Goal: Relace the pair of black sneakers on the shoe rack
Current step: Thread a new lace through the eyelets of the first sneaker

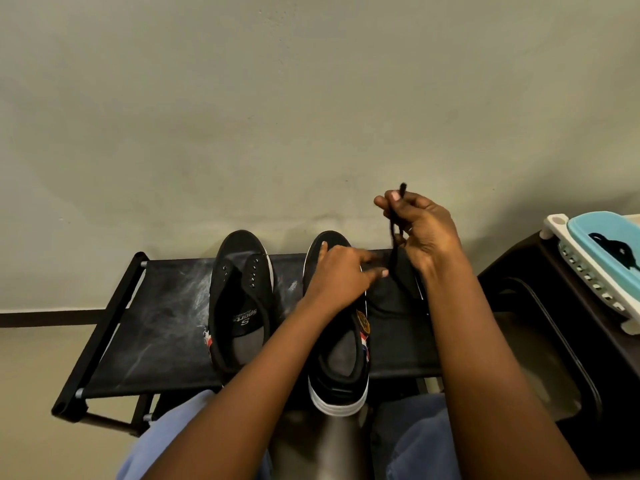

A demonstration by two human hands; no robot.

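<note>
The right hand (426, 230) pinches a black lace (394, 233) and holds it up. The left hand (339, 275) rests on one shoe (341, 368), fingers straight, pointing toward the lace. The other shoe (239, 306) sits beside it on the rack (156, 323).

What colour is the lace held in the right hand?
Black; the lace shows best in the head view, against the pale wall.

sneaker (339, 393) eyelets: hidden under left hand (341, 275) | blue tub (588, 226): cut by right edge | lace (393, 226) lower end: indistinct
</note>
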